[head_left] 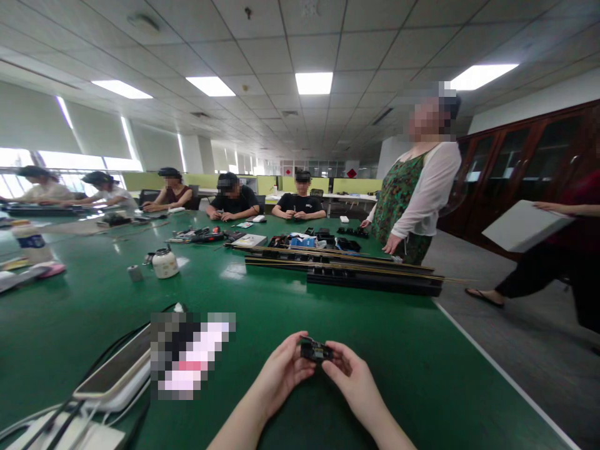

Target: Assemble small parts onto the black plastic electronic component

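Observation:
A small black part (317,352) with a lighter patch at its middle is held above the green table (262,306), near the bottom centre. My left hand (284,369) grips its left end, with the fingers curled below and beside it. On the right end, my right hand (349,370) pinches it between thumb and fingers. The hands are close together, with the part bridging them. Its finer details are too small to make out.
Long black rails (370,279) with thin rods lie across the table ahead. A phone (117,362) and cables are at lower left, a round white jar (165,262) beyond. A person (407,194) stands at the right edge; several others sit opposite.

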A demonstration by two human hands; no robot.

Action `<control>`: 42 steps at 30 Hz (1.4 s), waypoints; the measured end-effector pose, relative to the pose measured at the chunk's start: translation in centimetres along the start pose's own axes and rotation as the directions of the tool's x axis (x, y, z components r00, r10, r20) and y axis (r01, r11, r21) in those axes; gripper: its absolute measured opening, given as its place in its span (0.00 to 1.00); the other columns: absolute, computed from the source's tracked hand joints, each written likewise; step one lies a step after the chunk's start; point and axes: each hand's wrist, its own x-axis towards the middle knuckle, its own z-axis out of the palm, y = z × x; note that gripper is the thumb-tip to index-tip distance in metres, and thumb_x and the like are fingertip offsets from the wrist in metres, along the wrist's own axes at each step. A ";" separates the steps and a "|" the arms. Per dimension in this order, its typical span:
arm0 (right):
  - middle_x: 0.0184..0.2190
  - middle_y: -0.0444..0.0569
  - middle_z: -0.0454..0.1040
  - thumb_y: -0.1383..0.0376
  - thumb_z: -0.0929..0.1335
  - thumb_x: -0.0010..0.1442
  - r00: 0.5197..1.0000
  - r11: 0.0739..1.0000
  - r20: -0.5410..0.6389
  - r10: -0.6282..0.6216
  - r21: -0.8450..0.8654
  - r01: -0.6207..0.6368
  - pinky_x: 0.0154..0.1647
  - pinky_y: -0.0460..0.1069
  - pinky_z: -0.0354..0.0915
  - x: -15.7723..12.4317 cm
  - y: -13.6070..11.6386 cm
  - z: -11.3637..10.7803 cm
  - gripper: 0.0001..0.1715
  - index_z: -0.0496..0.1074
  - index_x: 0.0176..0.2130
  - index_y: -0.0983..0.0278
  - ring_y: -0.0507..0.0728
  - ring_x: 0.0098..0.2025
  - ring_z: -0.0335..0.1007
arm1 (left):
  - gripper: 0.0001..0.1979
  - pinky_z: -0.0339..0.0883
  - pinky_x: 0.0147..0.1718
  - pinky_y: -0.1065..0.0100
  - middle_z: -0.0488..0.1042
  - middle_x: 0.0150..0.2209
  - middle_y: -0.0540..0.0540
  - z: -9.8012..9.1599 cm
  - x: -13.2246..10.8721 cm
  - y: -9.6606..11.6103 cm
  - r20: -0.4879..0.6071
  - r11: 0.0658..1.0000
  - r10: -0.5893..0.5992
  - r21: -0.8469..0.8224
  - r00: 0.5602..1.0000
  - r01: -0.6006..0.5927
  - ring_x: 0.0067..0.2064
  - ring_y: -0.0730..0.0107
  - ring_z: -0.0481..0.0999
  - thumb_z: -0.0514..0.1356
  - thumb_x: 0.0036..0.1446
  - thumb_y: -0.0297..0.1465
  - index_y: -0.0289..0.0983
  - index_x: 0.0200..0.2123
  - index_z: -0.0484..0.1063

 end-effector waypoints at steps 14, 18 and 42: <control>0.41 0.50 0.75 0.62 0.68 0.47 0.999 0.940 0.048 -0.013 -0.339 0.028 0.51 0.55 0.61 -0.7 -1.0 0.2 0.19 0.71 0.42 0.61 0.61 0.45 0.69 | 0.27 0.62 0.42 0.58 0.70 0.44 0.32 0.6 0.1 -1.2 0.147 0.846 -0.299 -0.415 0.943 0.333 0.42 0.50 0.74 0.46 0.56 0.49 0.33 0.46 0.64; 0.42 0.51 0.73 0.65 0.68 0.46 0.997 0.891 0.034 -0.068 -0.448 0.076 0.52 0.55 0.59 -0.7 -1.2 0.1 0.19 0.72 0.41 0.60 0.61 0.48 0.66 | 0.21 0.61 0.41 0.56 0.69 0.45 0.33 0.3 0.2 -1.0 0.156 0.835 -0.299 -0.435 0.941 0.337 0.42 0.48 0.74 0.47 0.58 0.42 0.36 0.49 0.63; 0.44 0.52 0.71 0.67 0.63 0.53 0.957 0.857 0.132 -0.258 -0.425 0.290 0.52 0.56 0.61 -1.2 -2.0 0.2 0.14 0.71 0.41 0.60 0.59 0.48 0.65 | 0.21 0.65 0.41 0.61 0.74 0.37 0.38 1.1 -0.2 -0.8 0.099 0.835 -0.318 -0.441 0.943 0.328 0.36 0.60 0.76 0.51 0.57 0.45 0.32 0.36 0.69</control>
